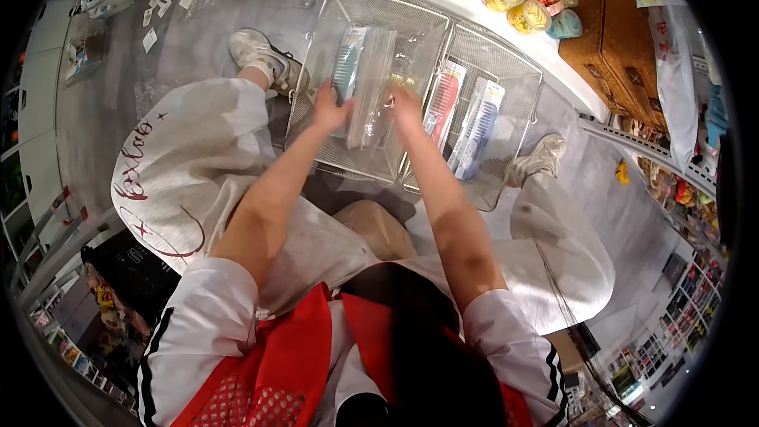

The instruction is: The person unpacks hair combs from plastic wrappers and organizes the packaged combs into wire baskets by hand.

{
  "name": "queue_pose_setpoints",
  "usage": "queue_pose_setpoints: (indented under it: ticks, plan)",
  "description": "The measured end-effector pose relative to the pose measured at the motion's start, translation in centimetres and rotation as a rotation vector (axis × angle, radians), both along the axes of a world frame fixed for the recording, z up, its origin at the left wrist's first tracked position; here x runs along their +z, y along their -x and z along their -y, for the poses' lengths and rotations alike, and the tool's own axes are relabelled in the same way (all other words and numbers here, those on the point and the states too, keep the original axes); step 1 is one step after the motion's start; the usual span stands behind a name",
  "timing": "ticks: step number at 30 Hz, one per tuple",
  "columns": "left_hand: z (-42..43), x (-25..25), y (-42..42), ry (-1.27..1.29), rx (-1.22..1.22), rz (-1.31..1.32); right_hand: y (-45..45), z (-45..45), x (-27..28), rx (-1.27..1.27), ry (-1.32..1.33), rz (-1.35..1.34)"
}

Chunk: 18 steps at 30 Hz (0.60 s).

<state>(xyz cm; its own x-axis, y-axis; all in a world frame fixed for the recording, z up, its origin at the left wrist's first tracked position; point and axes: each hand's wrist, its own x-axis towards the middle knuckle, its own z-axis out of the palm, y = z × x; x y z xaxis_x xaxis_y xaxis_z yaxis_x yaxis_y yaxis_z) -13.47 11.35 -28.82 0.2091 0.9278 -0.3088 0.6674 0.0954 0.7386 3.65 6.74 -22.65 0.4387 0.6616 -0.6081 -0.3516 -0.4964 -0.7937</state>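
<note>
Two wire mesh baskets sit side by side on the floor between my legs. In the left basket (304, 115) lie a packaged teal comb (347, 63) and a stack of clear plastic packets (371, 99). My left hand (328, 108) is closed at the lower end of the teal comb's package, its thumb beside the packets. On the opposite side of the stack, my right hand (405, 109) has its fingers bent against the packets; its fingertips are partly hidden. The right basket (518, 122) holds a packaged red comb (444, 103) and packaged blue combs (477, 133).
A white shelf (466, 4) runs behind the baskets, with several tubs of yellow items (526, 16) on it. At the right stands a brown woven box (613, 51). Small white cards (150, 39) lie on the floor to the left. My shoes (261, 55) flank the baskets.
</note>
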Motion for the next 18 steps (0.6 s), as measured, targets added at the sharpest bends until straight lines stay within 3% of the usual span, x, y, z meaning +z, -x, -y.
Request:
queue_pose_setpoints:
  ticks: [1,4,5,9,12,13,14,16,18]
  plan:
    - [0.6,2.4,-1.5,-0.035,-0.142,-0.155,-0.5,0.2,1.4,0.127,0.034,0.313]
    - [2.6,1.9,-4.9,0.048,-0.285,-0.187,-0.3,0.7,1.2,0.265,0.062,0.781]
    - [3.0,2.5,-5.7,0.118,-0.309,-0.238,0.1,1.0,1.2,0.268,0.062,0.809]
    - [4.2,4.3,-6.5,-0.003,-0.452,-0.504,1.1,0.6,1.1,0.243,0.131,0.823]
    - [3.5,5.4,-5.4,0.115,-0.678,-0.013,1.5,-0.1,-0.2,0.166,0.257,0.751]
    - [4.9,4.5,-5.5,0.016,-0.576,0.137,1.5,-0.5,-0.9,0.131,0.299,0.727]
    - [5.7,4.0,-5.6,0.094,-0.462,0.276,1.4,-0.8,-1.5,0.095,0.34,0.701]
    - [6.8,4.1,-5.8,0.248,-0.229,0.544,0.1,-1.6,-0.4,0.293,0.338,0.559]
    - [8.0,7.5,-6.7,0.297,-0.126,0.468,-0.5,-1.4,0.2,0.356,0.338,0.419]
